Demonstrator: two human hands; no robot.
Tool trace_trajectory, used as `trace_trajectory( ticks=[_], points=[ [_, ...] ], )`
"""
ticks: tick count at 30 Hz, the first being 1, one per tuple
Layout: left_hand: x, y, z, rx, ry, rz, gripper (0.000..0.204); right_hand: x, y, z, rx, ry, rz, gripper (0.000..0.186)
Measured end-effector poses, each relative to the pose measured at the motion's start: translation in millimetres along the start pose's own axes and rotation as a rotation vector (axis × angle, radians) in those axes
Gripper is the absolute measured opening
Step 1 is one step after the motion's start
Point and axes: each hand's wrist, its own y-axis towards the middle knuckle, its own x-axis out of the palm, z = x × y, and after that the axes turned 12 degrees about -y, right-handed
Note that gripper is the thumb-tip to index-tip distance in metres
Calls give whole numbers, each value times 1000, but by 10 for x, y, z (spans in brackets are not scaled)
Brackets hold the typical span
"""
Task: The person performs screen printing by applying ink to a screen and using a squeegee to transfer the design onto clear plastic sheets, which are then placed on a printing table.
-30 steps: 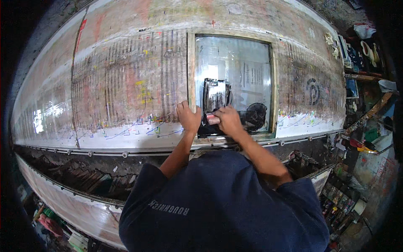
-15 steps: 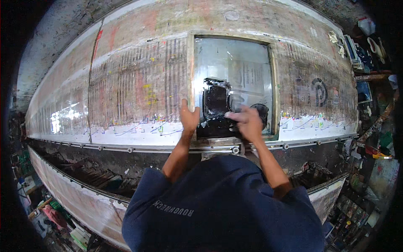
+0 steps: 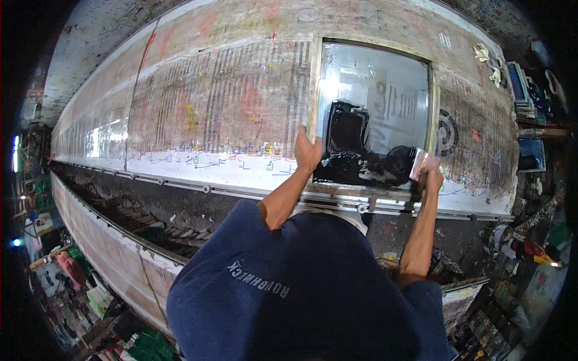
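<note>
A framed mesh screen (image 3: 435,90) lies on the long printing table, with a pool of glossy black ink (image 3: 348,129) across the lower part of its mesh and faint lettering higher up. My left hand (image 3: 307,150) grips the left bar of the frame, fingers curled against it. At the lower right of the screen, my right hand (image 3: 431,178) is closed on a small pale pink squeegee (image 3: 425,161), which is tilted up near the right bar; whether it touches the mesh I cannot tell.
The stained table (image 3: 229,102) has a metal rail (image 3: 206,188) along its near edge. Below runs a dark trough (image 3: 138,219) with a second board (image 3: 111,240). Stacked frames (image 3: 522,90) and white scraps (image 3: 481,54) lie at the right; cluttered items fill the lower left.
My right hand has moved rightward with the squeegee, from the black ink patch to the frame's right side. My left hand stays on the left bar. The view has turned slightly.
</note>
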Motion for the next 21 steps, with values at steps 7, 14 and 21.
trace_trajectory(
  ticks=[7, 14, 21],
  points=[
    [-138, -44, -77, 167, 356, -18, 48, 35, -172, 418, -45, -133, -118, 39],
    [-98, -12, -121, 119, 264, 64, 35, 1009, -1170, -260, -898, -990, -383, 26],
    [-156, 40, -134, 134, 247, 134, 38, 2518, -641, -1189, -1107, -987, -277, 29]
  ],
)
